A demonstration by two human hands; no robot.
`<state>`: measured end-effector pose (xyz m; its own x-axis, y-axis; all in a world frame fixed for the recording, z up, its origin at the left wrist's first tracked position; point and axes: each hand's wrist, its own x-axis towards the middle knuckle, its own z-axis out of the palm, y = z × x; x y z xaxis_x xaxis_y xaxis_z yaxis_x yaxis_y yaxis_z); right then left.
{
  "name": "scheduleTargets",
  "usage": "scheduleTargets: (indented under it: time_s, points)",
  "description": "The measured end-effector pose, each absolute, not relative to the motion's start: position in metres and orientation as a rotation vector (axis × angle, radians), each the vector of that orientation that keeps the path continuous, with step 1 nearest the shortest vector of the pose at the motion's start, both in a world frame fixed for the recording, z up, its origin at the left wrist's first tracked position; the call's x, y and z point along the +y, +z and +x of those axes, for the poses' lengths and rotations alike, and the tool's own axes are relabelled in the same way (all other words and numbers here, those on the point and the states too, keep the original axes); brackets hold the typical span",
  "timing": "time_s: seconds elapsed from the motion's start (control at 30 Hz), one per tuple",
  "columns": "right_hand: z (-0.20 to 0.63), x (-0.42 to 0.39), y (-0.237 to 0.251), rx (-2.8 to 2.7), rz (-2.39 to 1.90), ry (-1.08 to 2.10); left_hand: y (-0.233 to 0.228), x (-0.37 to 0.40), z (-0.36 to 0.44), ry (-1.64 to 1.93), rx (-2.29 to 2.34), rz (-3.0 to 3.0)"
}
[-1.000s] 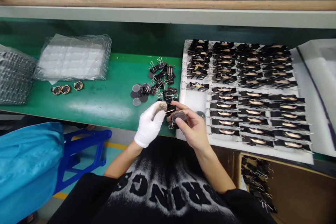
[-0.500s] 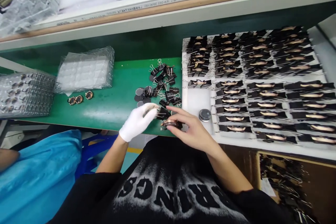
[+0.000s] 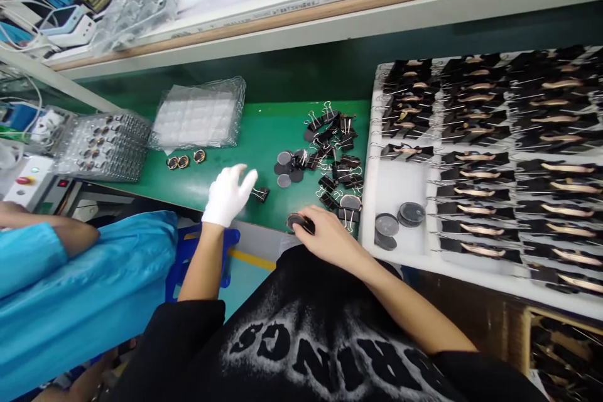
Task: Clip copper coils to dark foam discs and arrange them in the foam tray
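White-gloved left hand (image 3: pixel 229 193) hanging released, bare right hand (image 3: pixel 325 232) grasping a dark round piece (image 3: pixel 293 222).

The gloved thumb and fingers are standing apart just beside a lone binder clip (image 3: pixel 262 194) lying on the green bench (image 3: pixel 259 138) (whether they are touching it, I cannot tell). The right fingers are closing around the round piece, whose rim is showing coppery, near the bench's front edge. Grey and black discs (image 3: pixel 283 180) are lying beside a heap of binder clips (image 3: pixel 336 173). Three gold-rimmed rings (image 3: pixel 200 156) are sitting farther left, near clear plastic trays (image 3: pixel 198 116). At the right, a white foam tray (image 3: pixel 402 182) is bearing rows of clips (image 3: pixel 480 210) gripping pinkish-gold pieces, while loose grey discs (image 3: pixel 411 214) are resting near its front left corner.
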<state>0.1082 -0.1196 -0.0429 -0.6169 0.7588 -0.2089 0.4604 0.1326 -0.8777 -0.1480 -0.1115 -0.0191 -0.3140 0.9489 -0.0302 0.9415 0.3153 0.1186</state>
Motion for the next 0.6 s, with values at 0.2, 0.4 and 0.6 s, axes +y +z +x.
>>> scheduleTargets:
  time_s: [0.2,0.4,0.6]
  points:
    - [0.061,-0.113,-0.064,-2.115,-1.302,1.362,-0.035,-0.067,-0.138,0.234,2.575,1.695]
    - [0.049,-0.118,-0.083,-2.167,-1.281,1.204,-0.058,-0.067,-0.131,0.165,2.675,1.538]
    - [0.045,-0.126,-0.093,-2.212,-1.152,1.060,-0.063,-0.065,-0.129,0.163,2.761,1.547]
